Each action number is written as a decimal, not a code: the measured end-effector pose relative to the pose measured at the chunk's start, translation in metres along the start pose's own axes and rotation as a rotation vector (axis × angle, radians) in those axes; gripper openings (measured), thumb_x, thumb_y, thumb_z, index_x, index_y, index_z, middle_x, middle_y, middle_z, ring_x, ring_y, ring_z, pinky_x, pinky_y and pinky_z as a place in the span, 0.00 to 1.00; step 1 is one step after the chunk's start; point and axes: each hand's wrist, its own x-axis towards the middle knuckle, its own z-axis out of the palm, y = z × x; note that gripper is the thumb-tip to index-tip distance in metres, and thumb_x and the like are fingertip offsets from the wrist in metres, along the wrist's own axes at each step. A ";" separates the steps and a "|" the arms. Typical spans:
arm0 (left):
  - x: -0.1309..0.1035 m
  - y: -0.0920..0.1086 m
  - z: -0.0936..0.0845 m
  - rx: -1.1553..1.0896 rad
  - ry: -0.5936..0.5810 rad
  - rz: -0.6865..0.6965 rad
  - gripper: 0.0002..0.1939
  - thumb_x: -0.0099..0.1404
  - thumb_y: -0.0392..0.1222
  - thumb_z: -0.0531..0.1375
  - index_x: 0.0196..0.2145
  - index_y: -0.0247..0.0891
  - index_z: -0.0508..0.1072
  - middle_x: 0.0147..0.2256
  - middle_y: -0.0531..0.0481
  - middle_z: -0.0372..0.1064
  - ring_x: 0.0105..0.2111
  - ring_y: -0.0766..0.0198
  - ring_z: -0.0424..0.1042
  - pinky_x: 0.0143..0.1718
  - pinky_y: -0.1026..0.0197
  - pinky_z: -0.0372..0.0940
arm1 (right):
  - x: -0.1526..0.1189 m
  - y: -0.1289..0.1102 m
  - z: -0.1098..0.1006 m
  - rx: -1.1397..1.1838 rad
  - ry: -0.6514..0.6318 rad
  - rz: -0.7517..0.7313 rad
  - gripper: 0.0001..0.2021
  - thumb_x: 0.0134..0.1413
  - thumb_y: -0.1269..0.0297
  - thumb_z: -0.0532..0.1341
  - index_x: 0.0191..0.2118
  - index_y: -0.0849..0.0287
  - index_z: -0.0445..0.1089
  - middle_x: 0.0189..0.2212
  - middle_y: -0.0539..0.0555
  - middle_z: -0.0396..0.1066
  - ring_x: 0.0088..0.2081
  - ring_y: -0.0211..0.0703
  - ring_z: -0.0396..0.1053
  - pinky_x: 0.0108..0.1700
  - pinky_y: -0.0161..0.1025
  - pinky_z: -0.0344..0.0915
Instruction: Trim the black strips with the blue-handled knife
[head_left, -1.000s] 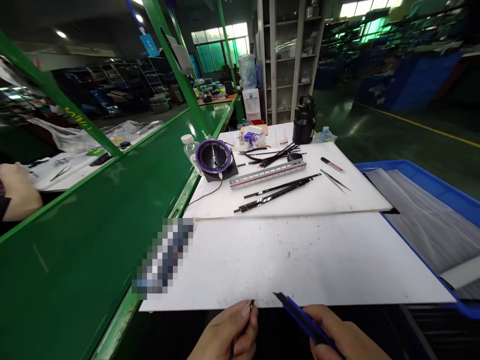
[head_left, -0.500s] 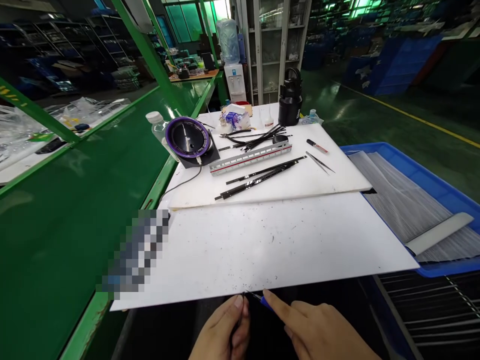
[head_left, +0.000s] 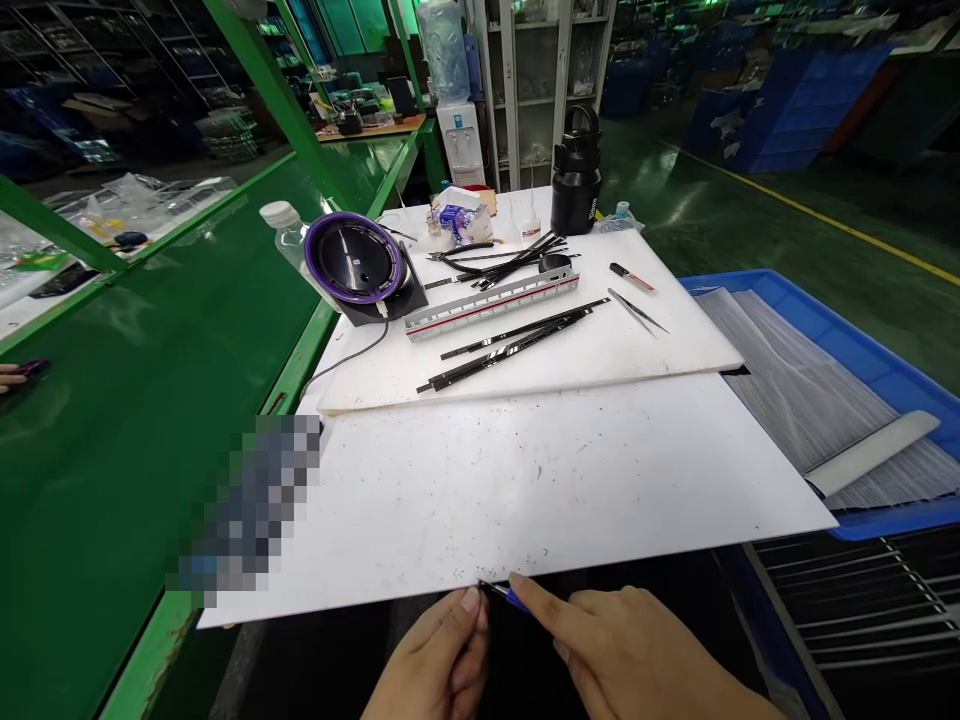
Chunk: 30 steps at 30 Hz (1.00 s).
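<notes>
My left hand (head_left: 439, 655) is closed below the front edge of the white board (head_left: 600, 470), thumb pressed against the fingers. A thin dark strip (head_left: 481, 588) shows at its fingertips; most of it is hidden. My right hand (head_left: 630, 640) is wrapped around a blue-handled tool (head_left: 514, 599) with a slim metal blade, index finger stretched along it. The tool's tip meets or nearly meets the strip's end. Small dark shavings (head_left: 525, 552) are scattered on the board near both hands.
On a white foam slab (head_left: 660, 345) lie black strips (head_left: 517, 350), a scale ruler (head_left: 491, 305), tweezers (head_left: 636, 312) and a marker-like pen (head_left: 631, 277). A purple-rimmed round fan (head_left: 354, 258) and black flask (head_left: 576, 185) stand behind. A blue crate (head_left: 787, 285) sits right. Another person's hand (head_left: 11, 377) shows left.
The view has shifted slightly, so the table and my hands sit a little further left. The tool's tip is closer to the strip. Another person's hand has appeared at the left edge.
</notes>
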 end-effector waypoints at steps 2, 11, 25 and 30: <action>0.000 0.001 0.000 0.008 -0.005 -0.009 0.27 0.53 0.67 0.62 0.23 0.39 0.62 0.16 0.62 0.49 0.14 0.77 0.39 0.14 0.69 0.34 | 0.000 0.001 -0.002 0.019 -0.002 -0.009 0.34 0.56 0.74 0.50 0.67 0.49 0.45 0.30 0.48 0.75 0.26 0.43 0.72 0.22 0.38 0.48; 0.002 0.004 -0.005 0.033 -0.013 -0.053 0.29 0.49 0.70 0.62 0.24 0.39 0.63 0.15 0.62 0.50 0.13 0.77 0.41 0.14 0.69 0.35 | 0.001 -0.004 -0.016 -0.226 -0.105 -0.021 0.33 0.60 0.68 0.53 0.68 0.52 0.42 0.27 0.49 0.72 0.21 0.44 0.69 0.20 0.40 0.39; -0.004 0.005 0.003 0.097 0.043 -0.032 0.25 0.55 0.65 0.61 0.24 0.40 0.60 0.18 0.62 0.47 0.17 0.75 0.38 0.16 0.67 0.33 | -0.003 -0.004 -0.014 -0.297 -0.065 -0.029 0.36 0.57 0.64 0.54 0.68 0.53 0.39 0.27 0.49 0.70 0.19 0.43 0.66 0.20 0.41 0.37; -0.003 0.004 0.000 0.116 0.048 -0.023 0.26 0.56 0.67 0.59 0.24 0.40 0.60 0.18 0.62 0.47 0.17 0.74 0.39 0.17 0.67 0.33 | -0.002 -0.002 -0.014 -0.184 -0.094 0.008 0.33 0.59 0.63 0.52 0.68 0.51 0.39 0.30 0.51 0.72 0.24 0.45 0.69 0.21 0.40 0.39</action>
